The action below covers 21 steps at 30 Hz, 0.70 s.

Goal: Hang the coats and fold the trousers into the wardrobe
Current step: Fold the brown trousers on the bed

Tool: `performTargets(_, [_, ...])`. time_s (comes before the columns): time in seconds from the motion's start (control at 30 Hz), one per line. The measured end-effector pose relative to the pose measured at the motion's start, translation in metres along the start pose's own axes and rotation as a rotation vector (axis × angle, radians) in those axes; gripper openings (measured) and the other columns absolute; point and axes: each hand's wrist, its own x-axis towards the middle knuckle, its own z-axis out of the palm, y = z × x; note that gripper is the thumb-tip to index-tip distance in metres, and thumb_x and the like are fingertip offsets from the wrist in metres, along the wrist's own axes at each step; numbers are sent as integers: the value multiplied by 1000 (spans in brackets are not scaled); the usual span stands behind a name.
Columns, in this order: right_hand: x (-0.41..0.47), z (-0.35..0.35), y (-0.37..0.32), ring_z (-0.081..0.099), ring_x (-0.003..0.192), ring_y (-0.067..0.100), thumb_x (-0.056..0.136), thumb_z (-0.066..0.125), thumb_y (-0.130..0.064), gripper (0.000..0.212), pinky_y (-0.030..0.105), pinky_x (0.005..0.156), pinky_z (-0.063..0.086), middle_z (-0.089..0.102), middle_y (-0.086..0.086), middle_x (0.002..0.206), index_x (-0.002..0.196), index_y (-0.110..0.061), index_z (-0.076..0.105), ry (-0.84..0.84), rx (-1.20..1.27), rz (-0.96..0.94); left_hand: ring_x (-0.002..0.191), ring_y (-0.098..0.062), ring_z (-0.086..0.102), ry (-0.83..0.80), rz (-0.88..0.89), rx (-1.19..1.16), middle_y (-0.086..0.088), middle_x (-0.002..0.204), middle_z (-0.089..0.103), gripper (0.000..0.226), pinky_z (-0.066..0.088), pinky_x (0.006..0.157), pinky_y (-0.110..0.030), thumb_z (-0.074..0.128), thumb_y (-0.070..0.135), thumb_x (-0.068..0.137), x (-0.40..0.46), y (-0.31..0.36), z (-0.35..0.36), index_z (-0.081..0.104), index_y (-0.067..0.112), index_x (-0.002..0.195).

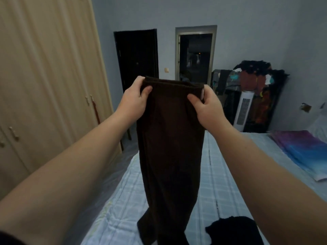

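The dark brown trousers (169, 138) hang in the air above the bed (221, 174). The left hand (134, 99) and right hand (207, 106) each pinch a waistband corner. The legs might bunch up and fold crooked. The wardrobe (44, 76) doors are closed.

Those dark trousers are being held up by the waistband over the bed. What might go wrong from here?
The brown trousers hang from the left hand and right hand, which only pinch the waistband corners, so one side might slip. Their legs trail onto the bed near a black garment and could drag or tangle with it. The wardrobe doors look closed, and both hands are busy.
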Motion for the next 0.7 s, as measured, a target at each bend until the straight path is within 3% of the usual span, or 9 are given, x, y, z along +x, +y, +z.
performTargets(0.07, [-10,3,-31,60,91,-8,99,60,-26,13,8,77,45,65,-14,101,112,-24,57,8,-62,-59,79,21,53,54,17,11,19,90,57,11,36,64,-2,44,29,105,-8,13,-18,51,23,110])
performTargets(0.2, [-37,8,-95,56,89,-10,102,55,-25,16,7,74,44,59,-17,98,116,-17,53,19,-160,-153,71,16,50,141,42,-5,17,85,51,21,33,60,-21,36,29,107,-32,41,-53,49,13,108])
performTargets(0.37, [-80,18,-168,50,83,-26,104,52,-23,21,-1,69,37,53,-19,95,119,-8,53,86,-242,-244,64,15,48,215,115,-63,13,79,46,19,35,57,-9,33,24,108,-66,77,-110,45,13,99])
performTargets(0.53, [-109,22,-226,53,82,-4,101,56,-32,31,5,71,41,59,-9,98,120,-7,57,143,-279,-275,68,14,49,205,223,-14,15,81,47,21,35,60,-9,32,28,108,-85,102,-168,47,15,100])
performTargets(0.7, [-126,26,-266,59,99,8,100,57,-37,32,21,85,48,62,-8,106,123,-15,56,139,-319,-256,63,-9,43,210,289,31,1,78,50,31,29,57,-32,34,29,108,-92,119,-206,50,4,98])
